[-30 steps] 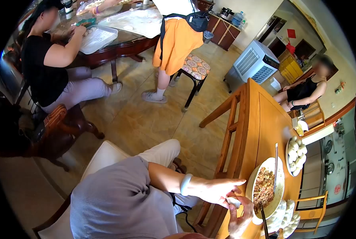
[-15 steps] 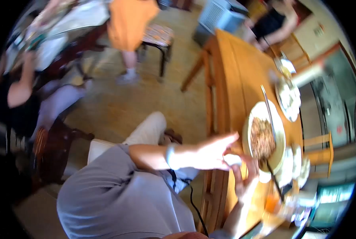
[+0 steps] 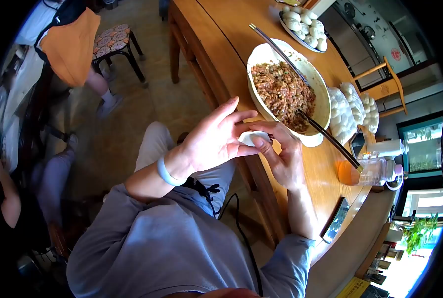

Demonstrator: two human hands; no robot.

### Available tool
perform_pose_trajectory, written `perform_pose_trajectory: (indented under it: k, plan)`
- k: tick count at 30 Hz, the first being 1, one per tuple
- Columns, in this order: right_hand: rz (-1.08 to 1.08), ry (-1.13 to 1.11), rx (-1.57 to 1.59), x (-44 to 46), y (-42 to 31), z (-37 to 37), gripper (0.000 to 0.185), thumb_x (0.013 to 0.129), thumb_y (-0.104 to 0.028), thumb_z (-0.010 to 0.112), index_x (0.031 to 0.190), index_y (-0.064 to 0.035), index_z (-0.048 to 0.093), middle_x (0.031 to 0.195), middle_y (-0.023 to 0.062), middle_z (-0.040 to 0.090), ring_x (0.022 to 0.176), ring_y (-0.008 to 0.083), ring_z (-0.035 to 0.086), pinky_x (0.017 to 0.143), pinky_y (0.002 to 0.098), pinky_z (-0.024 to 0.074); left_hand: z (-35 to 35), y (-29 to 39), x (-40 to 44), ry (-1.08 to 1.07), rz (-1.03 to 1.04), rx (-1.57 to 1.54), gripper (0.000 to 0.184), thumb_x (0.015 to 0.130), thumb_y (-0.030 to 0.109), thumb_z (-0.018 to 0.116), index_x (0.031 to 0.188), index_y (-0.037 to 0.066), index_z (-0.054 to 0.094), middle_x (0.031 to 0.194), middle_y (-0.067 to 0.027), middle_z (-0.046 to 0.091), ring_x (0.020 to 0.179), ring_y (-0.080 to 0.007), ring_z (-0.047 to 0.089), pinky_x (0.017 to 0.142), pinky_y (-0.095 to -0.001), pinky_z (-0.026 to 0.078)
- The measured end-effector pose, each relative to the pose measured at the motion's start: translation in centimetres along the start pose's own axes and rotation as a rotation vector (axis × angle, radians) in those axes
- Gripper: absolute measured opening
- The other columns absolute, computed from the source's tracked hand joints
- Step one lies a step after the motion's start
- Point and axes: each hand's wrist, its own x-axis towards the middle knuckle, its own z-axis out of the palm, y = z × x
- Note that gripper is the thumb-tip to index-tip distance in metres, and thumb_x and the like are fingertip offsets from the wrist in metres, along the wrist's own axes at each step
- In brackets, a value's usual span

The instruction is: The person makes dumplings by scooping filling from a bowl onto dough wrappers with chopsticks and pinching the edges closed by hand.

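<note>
A small white dough piece (image 3: 254, 138) is between my two hands, beside the big bowl's near side. My left hand (image 3: 209, 140), with a pale band on its wrist, has its palm turned up and thumb stretched out, its fingertips supporting the dough. The thumb and curled fingers of my right hand (image 3: 285, 155) pinch the dough's right side. The white bowl (image 3: 321, 104) contains brown minced filling (image 3: 283, 89). One pair of chopsticks (image 3: 280, 51) lies across its far side; dark sticks (image 3: 330, 140) rest in the filling and stick out to the right.
Beyond the bowl is a plate of white buns (image 3: 306, 27). Bags of round white pieces (image 3: 341, 111), a bottle of orange liquid (image 3: 363, 171) and a phone (image 3: 335, 219) lie on the wooden table (image 3: 206, 35) to the right. Left are a stool (image 3: 113, 40) and two people.
The view has swung right and down, bringing the bottle and phone into clear view. My hands appear larger and still hold the dough. The person seated at the far right is out of view.
</note>
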Motion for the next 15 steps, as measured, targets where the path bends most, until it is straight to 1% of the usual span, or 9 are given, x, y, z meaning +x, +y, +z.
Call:
perform_pose_trajectory:
  k: [1, 2, 5, 8, 9, 11, 12, 14, 15]
  plan:
    - [0.003, 0.012, 0.04, 0.0, 0.1, 0.0, 0.02, 0.081, -0.011, 0.062, 0.1, -0.0018, 0.062, 0.09, 0.0124, 0.064, 0.079, 0.0213, 0.061, 0.069, 0.029, 0.0466, 0.1, -0.1, 0.0, 0.003, 0.004, 0.006, 0.061, 0.093, 0.049, 0.028, 0.126, -0.001, 0.039, 0.12, -0.0194, 0.049, 0.108, -0.0295, 0.052, 0.099, -0.0441, 0.038]
    - [0.06, 0.025, 0.212, -0.2, 1.7, 0.5, 0.018, 0.085, -0.011, 0.059, 0.1, -0.0011, 0.062, 0.09, 0.0089, 0.065, 0.08, 0.0159, 0.06, 0.071, 0.027, 0.046, -0.2, -0.1, 0.3, -0.001, 0.0, 0.007, 0.061, 0.093, 0.05, 0.027, 0.127, 0.0, 0.038, 0.121, -0.0189, 0.048, 0.109, -0.0296, 0.052, 0.099, -0.0448, 0.038]
    - [0.296, 0.02, 0.59, -0.3, 1.5, 0.4, 0.016, 0.089, -0.011, 0.055, 0.098, 0.0003, 0.061, 0.096, 0.0061, 0.062, 0.086, 0.0101, 0.056, 0.077, 0.0237, 0.0434, 1.1, -0.4, 0.1, 0.093, 0.009, 0.105, 0.061, 0.094, 0.05, 0.026, 0.132, 0.002, 0.032, 0.125, -0.0188, 0.046, 0.112, -0.03, 0.051, 0.097, -0.0449, 0.039]
    - [0.349, 0.118, 0.795, -0.4, 2.2, 0.9, 0.015, 0.089, -0.012, 0.054, 0.099, -0.0021, 0.06, 0.093, 0.0047, 0.062, 0.083, 0.0103, 0.057, 0.075, 0.0239, 0.0451, 0.7, -0.4, -0.1, 0.009, 0.074, 0.462, 0.068, 0.092, 0.051, 0.035, 0.135, 0.002, 0.018, 0.13, -0.0202, 0.04, 0.107, -0.0275, 0.054, 0.094, -0.0425, 0.042]
    - [0.36, 0.152, 0.862, -0.5, 2.2, 1.1, 0.015, 0.089, -0.012, 0.054, 0.099, -0.0023, 0.059, 0.092, 0.0048, 0.062, 0.082, 0.0107, 0.058, 0.074, 0.024, 0.0456, 0.4, -0.3, -0.6, 0.079, 0.098, 0.714, 0.075, 0.091, 0.05, 0.038, 0.139, 0.0, 0.009, 0.134, -0.0216, 0.035, 0.11, -0.0288, 0.052, 0.092, -0.0406, 0.043]
    - [0.35, 0.138, 0.93, -0.6, 1.9, 1.2, 0.017, 0.09, -0.013, 0.054, 0.102, -0.0024, 0.058, 0.093, 0.0047, 0.062, 0.08, 0.0105, 0.057, 0.07, 0.0236, 0.0464, 0.8, -0.7, -0.7, 0.113, 0.313, 1.243, 0.08, 0.089, 0.049, 0.044, 0.139, -0.002, 0.009, 0.137, -0.0223, 0.032, 0.115, -0.0286, 0.048, 0.091, -0.0378, 0.043]
    - [0.37, 0.106, 0.941, -0.7, 1.3, 1.1, 0.018, 0.09, -0.014, 0.054, 0.102, -0.0021, 0.058, 0.092, 0.0042, 0.062, 0.078, 0.0095, 0.057, 0.067, 0.0223, 0.0461, 0.9, -1.0, -0.6, 0.108, 0.34, 1.257, 0.083, 0.086, 0.05, 0.05, 0.139, -0.003, 0.013, 0.14, -0.0242, 0.026, 0.123, -0.0314, 0.04, 0.097, -0.0375, 0.037]
    - [0.36, 0.059, 0.959, -0.9, 0.9, 1.5, 0.019, 0.09, -0.014, 0.054, 0.103, -0.0014, 0.057, 0.092, 0.0048, 0.062, 0.075, 0.009, 0.057, 0.061, 0.0209, 0.0463, 1.3, -0.9, -0.4, 0.113, 0.311, 1.449, 0.085, 0.085, 0.051, 0.05, 0.138, -0.003, 0.014, 0.141, -0.0248, 0.022, 0.127, -0.0325, 0.033, 0.101, -0.0379, 0.032]
    - [0.31, 0.018, 0.951, -0.9, 0.7, 1.6, 0.02, 0.09, -0.014, 0.054, 0.105, -0.0009, 0.057, 0.092, 0.0054, 0.062, 0.075, 0.0093, 0.057, 0.062, 0.0208, 0.0465, 1.5, -1.0, -0.2, 0.108, 0.353, 1.524, 0.084, 0.085, 0.052, 0.051, 0.138, -0.004, 0.016, 0.142, -0.025, 0.02, 0.13, -0.0333, 0.028, 0.103, -0.038, 0.028]
